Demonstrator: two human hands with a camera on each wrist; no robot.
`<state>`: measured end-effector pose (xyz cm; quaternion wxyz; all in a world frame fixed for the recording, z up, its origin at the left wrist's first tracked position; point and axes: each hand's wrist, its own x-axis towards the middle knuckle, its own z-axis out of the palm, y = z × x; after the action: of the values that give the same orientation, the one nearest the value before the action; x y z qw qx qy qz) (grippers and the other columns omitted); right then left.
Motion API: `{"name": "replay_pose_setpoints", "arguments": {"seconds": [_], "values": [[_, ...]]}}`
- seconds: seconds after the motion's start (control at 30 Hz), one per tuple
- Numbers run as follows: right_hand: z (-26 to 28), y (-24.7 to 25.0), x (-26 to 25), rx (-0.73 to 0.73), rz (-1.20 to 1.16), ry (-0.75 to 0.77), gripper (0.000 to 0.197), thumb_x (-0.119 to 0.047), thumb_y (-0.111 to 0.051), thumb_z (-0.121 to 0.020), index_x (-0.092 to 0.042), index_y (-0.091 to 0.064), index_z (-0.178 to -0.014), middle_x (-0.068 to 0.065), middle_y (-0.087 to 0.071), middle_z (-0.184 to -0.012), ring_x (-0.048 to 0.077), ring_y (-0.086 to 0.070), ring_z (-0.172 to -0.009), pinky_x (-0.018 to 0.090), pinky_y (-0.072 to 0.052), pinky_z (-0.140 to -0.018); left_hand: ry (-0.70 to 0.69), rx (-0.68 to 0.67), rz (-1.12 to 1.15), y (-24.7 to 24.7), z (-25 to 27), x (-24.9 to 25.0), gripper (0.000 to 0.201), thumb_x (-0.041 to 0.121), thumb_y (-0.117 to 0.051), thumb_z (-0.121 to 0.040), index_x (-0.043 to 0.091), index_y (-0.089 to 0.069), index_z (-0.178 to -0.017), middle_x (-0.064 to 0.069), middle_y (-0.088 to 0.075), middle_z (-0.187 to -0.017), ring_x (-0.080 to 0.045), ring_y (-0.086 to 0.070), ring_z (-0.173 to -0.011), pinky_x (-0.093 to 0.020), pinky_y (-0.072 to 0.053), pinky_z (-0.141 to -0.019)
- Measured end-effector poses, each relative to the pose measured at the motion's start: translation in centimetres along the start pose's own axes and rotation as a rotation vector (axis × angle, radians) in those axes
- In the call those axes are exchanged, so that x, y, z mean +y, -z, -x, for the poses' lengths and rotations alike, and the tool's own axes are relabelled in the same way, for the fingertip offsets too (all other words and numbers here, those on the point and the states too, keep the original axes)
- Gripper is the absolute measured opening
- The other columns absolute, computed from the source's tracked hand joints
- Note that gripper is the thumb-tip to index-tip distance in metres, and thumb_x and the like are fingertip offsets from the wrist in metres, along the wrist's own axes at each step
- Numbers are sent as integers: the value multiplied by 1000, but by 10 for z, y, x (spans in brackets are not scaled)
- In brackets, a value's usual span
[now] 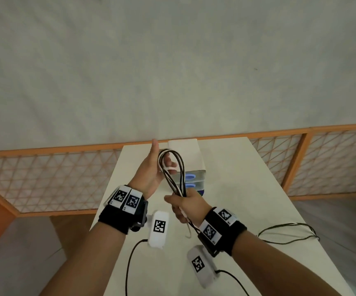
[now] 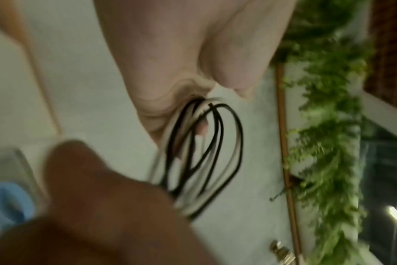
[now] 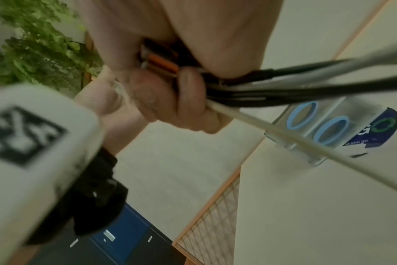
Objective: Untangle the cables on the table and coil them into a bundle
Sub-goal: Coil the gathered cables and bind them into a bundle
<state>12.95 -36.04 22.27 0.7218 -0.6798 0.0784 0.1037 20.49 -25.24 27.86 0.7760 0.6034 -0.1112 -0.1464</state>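
1. The table [image 1: 247, 189] carries everything; a clear box [image 1: 194, 174] with blue rings stands at its far end and serves as the landmark.
2. Right of the box and nearer the person, a loose black cable [image 1: 290, 233] lies on the table, not yet gathered.
3. Just in front of the box, the cable bundle [image 1: 175, 171], black and white loops, is held in the air between both hands.
4. The left hand [image 1: 153, 169] sits at the loops' top, its grip released, fingers through the loops, likely keeping them evenly sized.
5. The right hand [image 1: 185, 206], nearer than the box, has its grip clenched around the loops' lower ends, likely to stop them springing apart.
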Motion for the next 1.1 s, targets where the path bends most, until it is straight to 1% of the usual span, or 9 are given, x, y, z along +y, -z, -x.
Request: {"name": "replay_pose_setpoints", "arguments": {"seconds": [0.13, 0.23, 0.37, 0.47, 0.6, 0.67, 0.77, 0.93, 1.1], "values": [[1, 8, -9, -27, -63, -9, 33, -8, -56, -84, -13, -39, -56, 2, -36, -43, 15, -29, -36, 17, -20, -38, 130, -149, -222, 4, 10, -22, 89, 78, -42, -69, 13, -45, -130, -8, -60, -121, -19, -60, -110, -35, -48, -95], [0, 6, -11, -20, 34, -1, 20, -1, -42, -88, -10, -42, -70, 3, -38, -46, 12, -33, -32, 13, -25, -34, 216, -354, -403, -11, 18, -35, 52, 57, -54, -84, 14, -66, -109, -8, -70, -109, -17, -68, -87, -21, -51, -66], [-2, 6, -11, 57, 51, 8, 10, 2, -40, -87, -5, -45, -83, 9, -41, -54, 19, -36, -37, 15, -29, -35, 172, -380, -419, -20, 11, -35, 39, 34, -43, -97, 7, -72, -94, -8, -72, -112, -20, -67, -106, -28, -52, -87], [-4, 10, -14, 28, 100, 99, 9, -3, -48, -87, 3, -53, -84, 14, -51, -56, 19, -49, -38, 20, -37, -36, 265, -417, -296, -21, 9, -28, 43, 28, -37, -100, -3, -65, -101, -6, -72, -111, -16, -71, -91, -22, -55, -61], [-3, 29, -8, -80, 211, 146, 18, -21, -68, -81, -7, -65, -92, 2, -67, -75, 17, -67, -65, 21, -53, -58, 246, -352, -107, -22, -3, -26, 41, 34, -41, -96, 7, -66, -78, -19, -71, -110, -25, -65, -111, -36, -49, -94], [-3, 44, 10, -58, 475, 99, 34, -47, -69, -76, -13, -67, -81, -5, -67, -66, 18, -69, -74, 31, -55, -78, 241, -194, 175, -20, -15, -23, 43, 35, -42, -96, 12, -56, -62, -18, -74, -80, -28, -70, -100, -37, -45, -93], [-4, 63, 40, -7, 611, 19, 24, -38, -61, -85, -16, -59, -77, -8, -60, -44, 14, -65, -57, 25, -51, -67, 251, -46, 408, -20, -26, -21, 46, 38, -40, -97, 18, -43, -56, 2, -41, -39, -18, -60, -47, -29, -51, -62], [6, 77, 45, -91, 558, -70, 20, -40, -63, -84, -22, -55, -79, -6, -59, -42, 6, -57, -40, 19, -47, -49, 287, 49, 430, -26, -34, -42, 40, 40, -40, -98, 20, -38, -63, 6, -29, -36, -8, -31, -30, -18, -35, -37], [20, 111, 34, -165, 838, -92, 24, -39, -58, -88, -28, -53, -66, -11, -51, -43, -1, -50, -37, 26, -49, -60, 214, 203, 440, 8, -49, -45, 41, 42, -37, -99, 20, -38, -64, 8, -30, -36, -7, -27, -28, -16, -27, -33]]}}
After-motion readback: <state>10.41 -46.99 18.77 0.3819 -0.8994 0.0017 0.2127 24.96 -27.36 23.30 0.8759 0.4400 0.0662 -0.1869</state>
